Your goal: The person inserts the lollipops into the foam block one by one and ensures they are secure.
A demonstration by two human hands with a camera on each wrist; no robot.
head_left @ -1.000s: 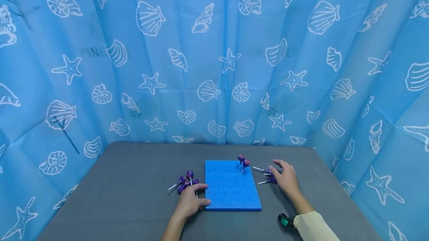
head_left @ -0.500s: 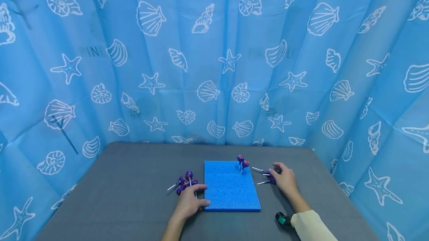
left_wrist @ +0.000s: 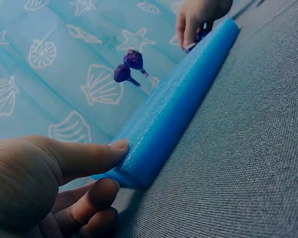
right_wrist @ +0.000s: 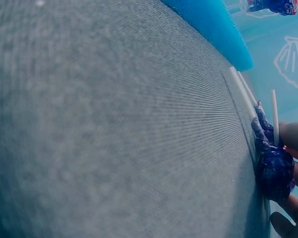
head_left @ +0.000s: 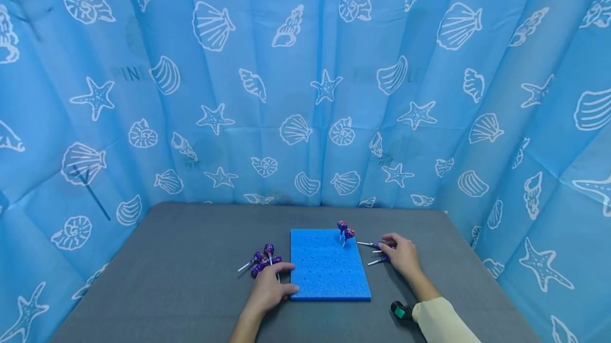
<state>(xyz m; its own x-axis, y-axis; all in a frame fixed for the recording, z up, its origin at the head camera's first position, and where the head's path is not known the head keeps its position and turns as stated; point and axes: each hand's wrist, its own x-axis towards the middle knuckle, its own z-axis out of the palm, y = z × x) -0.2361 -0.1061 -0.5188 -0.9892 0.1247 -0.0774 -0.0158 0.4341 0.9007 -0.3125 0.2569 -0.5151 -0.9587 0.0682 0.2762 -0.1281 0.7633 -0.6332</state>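
A blue foam board [head_left: 324, 274] lies on the grey table, with two purple-wrapped lollipops [head_left: 346, 230] standing on their sticks near its far right corner. At its left edge, my left hand [head_left: 268, 287] rests its straight thumb and index finger on the board; in the left wrist view the thumb lies along the top edge and other fingers bend beside it. To the board's right, my right hand [head_left: 404, 258] pinches a lollipop [right_wrist: 275, 171] by its wrapped head. Other lollipop sticks [head_left: 378, 261] poke out beside it; the fingers partly hide their heads.
Several more lollipops [head_left: 260, 263] lie in a pile left of the board, partly behind the left hand. Rows of small holes dot the board. A black strap device [head_left: 401, 310] is at the right wrist. Behind the table hangs a blue shell-patterned curtain [head_left: 305, 94].
My right hand has lowered and come slightly left, its fingers closing in on the lollipops, whose sticks have shifted a little. My left hand stays at the board's edge.
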